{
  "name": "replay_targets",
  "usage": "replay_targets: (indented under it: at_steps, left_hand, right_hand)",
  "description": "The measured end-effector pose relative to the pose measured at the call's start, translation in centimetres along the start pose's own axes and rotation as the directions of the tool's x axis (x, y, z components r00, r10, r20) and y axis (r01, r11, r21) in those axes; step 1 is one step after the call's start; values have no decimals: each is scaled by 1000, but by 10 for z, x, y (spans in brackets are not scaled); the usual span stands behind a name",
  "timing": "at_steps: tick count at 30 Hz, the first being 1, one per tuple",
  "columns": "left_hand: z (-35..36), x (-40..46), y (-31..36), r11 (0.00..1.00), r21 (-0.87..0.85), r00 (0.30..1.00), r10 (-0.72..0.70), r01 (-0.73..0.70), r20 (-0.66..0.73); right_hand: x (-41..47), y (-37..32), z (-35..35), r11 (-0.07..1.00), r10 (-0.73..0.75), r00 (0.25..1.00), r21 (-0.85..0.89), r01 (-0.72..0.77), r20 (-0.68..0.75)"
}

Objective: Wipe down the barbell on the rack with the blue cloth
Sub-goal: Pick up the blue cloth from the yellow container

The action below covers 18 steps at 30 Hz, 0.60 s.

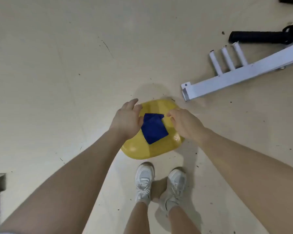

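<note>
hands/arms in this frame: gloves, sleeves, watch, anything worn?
Nothing worn. The left hand and right hand are bare: no gloves, rings or watch show. Both forearms are bare up to the frame edge, with no sleeves or wristbands in view. No markings or tape visible.

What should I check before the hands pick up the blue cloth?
1. Cloth reachable: the blue cloth lies folded on the yellow stool, between both hands. Ok.
2. Left hand free: fingers relaxed at the cloth's left edge, holding nothing. Ok.
3. Right hand free: fingers near the cloth's top corner; contact unclear. Cannot tell.
4. Cloth gripped: no fingers plainly closed on it. Not ok.
5. Barbell located: only a white frame and a black handle show on the floor; no barbell in view. Cannot tell.
</note>
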<state>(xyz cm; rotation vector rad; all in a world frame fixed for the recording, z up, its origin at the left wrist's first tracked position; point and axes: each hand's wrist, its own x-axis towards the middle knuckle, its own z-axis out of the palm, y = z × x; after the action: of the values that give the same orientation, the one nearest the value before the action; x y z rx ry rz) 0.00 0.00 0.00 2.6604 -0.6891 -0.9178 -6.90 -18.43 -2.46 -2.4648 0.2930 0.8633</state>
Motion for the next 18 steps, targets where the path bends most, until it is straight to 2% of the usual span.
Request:
replay_targets:
  at_steps: [2, 5, 8, 10, 14, 18]
  left_hand:
    - [25, 13, -15, 999, -24, 1000, -27, 27, -2]
    - [56, 21, -27, 994, -91, 998, -61, 61, 9]
    - [67, 23, -28, 990, -135, 998, -54, 52, -12]
    - [65, 21, -24, 987, -158, 999, -48, 44, -25]
    - [27, 9, 1, 976, -213, 997, 26, -42, -76]
    - [-50, -15, 55, 912, -345, 975, 218, -221, -47]
  right_hand:
    - [21, 7, 27, 993, 35, 999, 111, -37, 18]
    - [41, 5, 60, 979, 8, 999, 205, -17, 44]
    - [49, 3, 70, 949, 89, 996, 306, -82, -7]
    - [46, 1, 67, 946, 117, 993, 305, -111, -1]
    - [11, -9, 22, 903, 36, 999, 427, -47, 33]
    - [-57, -21, -67, 814, 16, 1000, 580, -23, 16]
